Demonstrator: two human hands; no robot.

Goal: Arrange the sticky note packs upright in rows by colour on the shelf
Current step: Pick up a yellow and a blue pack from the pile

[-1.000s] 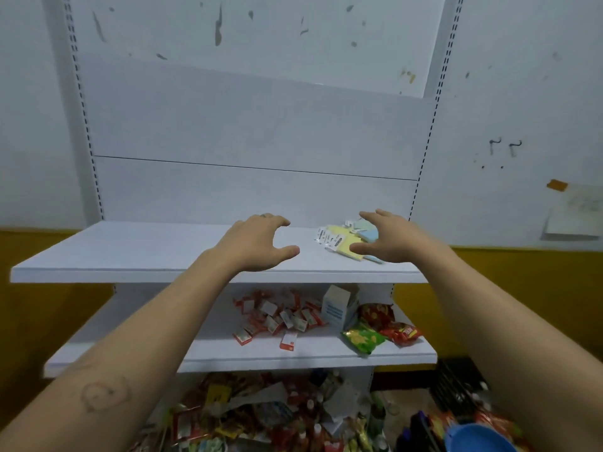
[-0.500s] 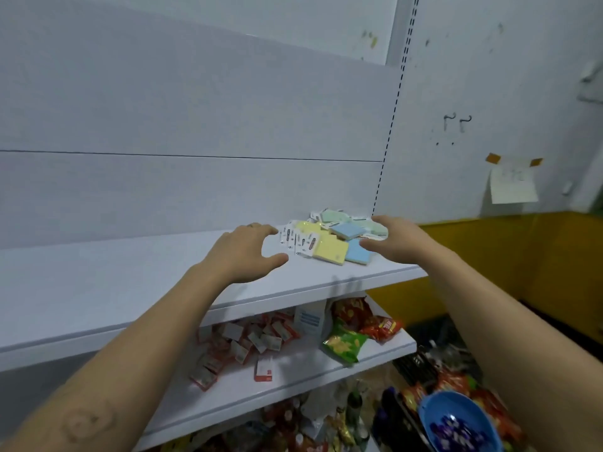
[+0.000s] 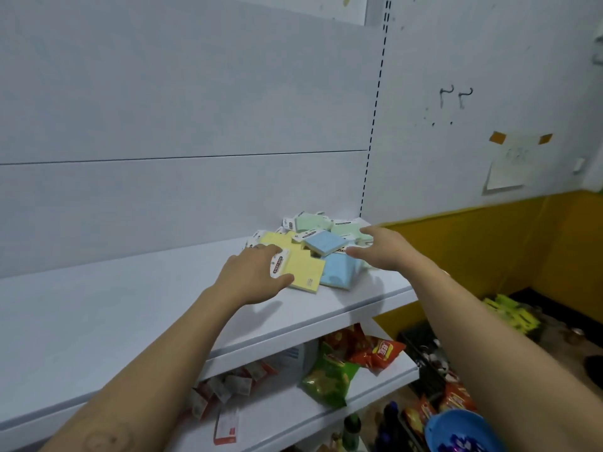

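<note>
Shelf [image 3: 130,308] white; yellow pack [image 3: 305,267], blue pack [image 3: 324,243], green pack [image 3: 308,221] all pastel, white headers; wall [image 3: 456,174] white over mustard band; green bag [image 3: 329,376]; red bag [image 3: 381,350]; bowl [image 3: 456,429] blue.

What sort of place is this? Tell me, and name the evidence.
Probably a small shop or its stockroom: a white slotted retail shelf, sticky note packs heaped on it, snack bags on the lower shelf.
</note>
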